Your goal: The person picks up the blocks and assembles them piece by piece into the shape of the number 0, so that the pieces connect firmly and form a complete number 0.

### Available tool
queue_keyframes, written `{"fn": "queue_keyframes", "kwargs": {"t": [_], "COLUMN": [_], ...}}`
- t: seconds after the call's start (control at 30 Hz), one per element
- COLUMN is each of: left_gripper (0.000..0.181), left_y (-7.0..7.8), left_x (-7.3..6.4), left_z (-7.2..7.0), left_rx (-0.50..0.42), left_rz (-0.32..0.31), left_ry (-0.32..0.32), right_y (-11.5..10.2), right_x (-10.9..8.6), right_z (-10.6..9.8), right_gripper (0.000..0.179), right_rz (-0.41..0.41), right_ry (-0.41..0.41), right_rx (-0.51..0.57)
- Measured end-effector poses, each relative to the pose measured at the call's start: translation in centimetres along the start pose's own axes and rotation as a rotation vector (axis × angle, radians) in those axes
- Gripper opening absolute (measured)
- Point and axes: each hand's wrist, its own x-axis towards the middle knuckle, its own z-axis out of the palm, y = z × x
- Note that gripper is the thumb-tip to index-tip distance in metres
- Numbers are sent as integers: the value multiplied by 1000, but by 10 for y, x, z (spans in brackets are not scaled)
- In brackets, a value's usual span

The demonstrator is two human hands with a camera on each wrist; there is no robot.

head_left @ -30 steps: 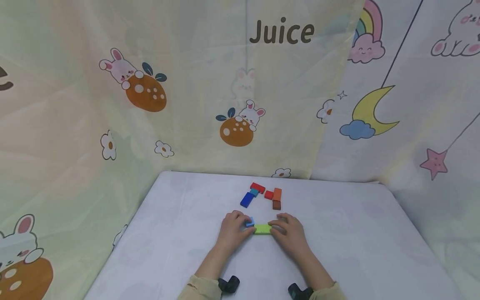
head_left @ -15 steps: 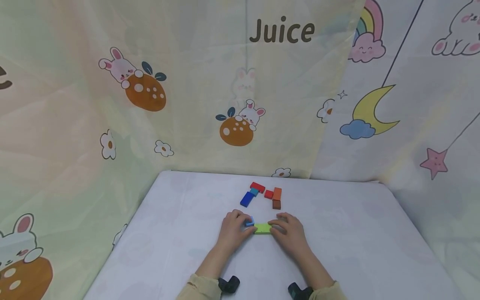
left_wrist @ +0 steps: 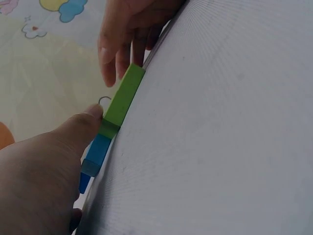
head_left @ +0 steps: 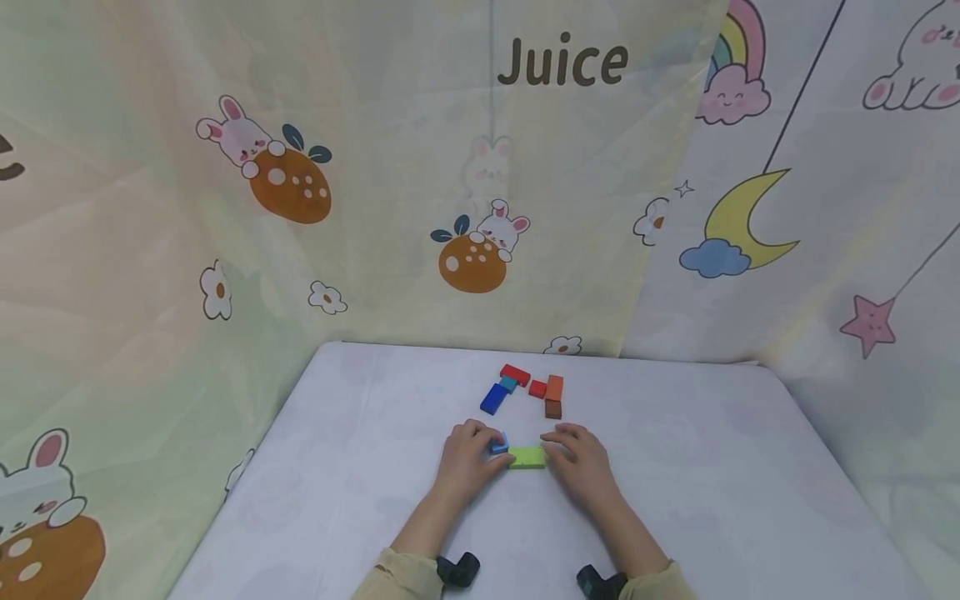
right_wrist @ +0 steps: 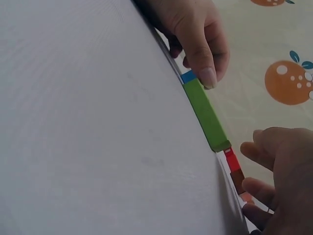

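In the head view, the left hand partly covers the light blue block, and the bottom edge crops both sleeves and the worktop. A rabbit print runs off the upper right corner.

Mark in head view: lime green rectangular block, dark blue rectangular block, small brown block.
Lime green rectangular block (head_left: 527, 457): head view, top face.
Dark blue rectangular block (head_left: 493, 398): head view, top face.
Small brown block (head_left: 552, 408): head view, middle of visible surface.
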Motion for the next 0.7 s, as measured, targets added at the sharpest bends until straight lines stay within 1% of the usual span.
{"fn": "queue_keyframes", "kwargs": {"t": [0.07,0.17,0.27,0.3,0.43,0.5,0.57,0.7], "left_gripper": [31,31,31,31,32,32,32,32], "left_y": [0,-1,-1,-1,-1,0,0,0], "left_x": [0,0,0,0,0,0,0,1], "left_z": [0,1,1,1,1,1,0,0], "left_rx": [-4,-14,-12,-10,-6,-11,-12,-7], "left_rz": [-4,-6,-11,-14,-32,-36,-37,-32], "left_ry": [-2,-2,-4,-5,-26,-36,-43,-36], "right_y": [1,6,14,17,25,27,27,25], "right_x": [4,15,31,37,60,69,76,84], "right_z": [-3,-7,-11,-11,-12,-11,-10,-7], "right_gripper": [28,30,30,30,30,30,31,31], "right_rz": [39,76,89,82,78,88,100,124], "right_ry": [-6,9,43,59,95,99,98,102], "right_rx": [40,96,127,131,98,73,39,-1]}}
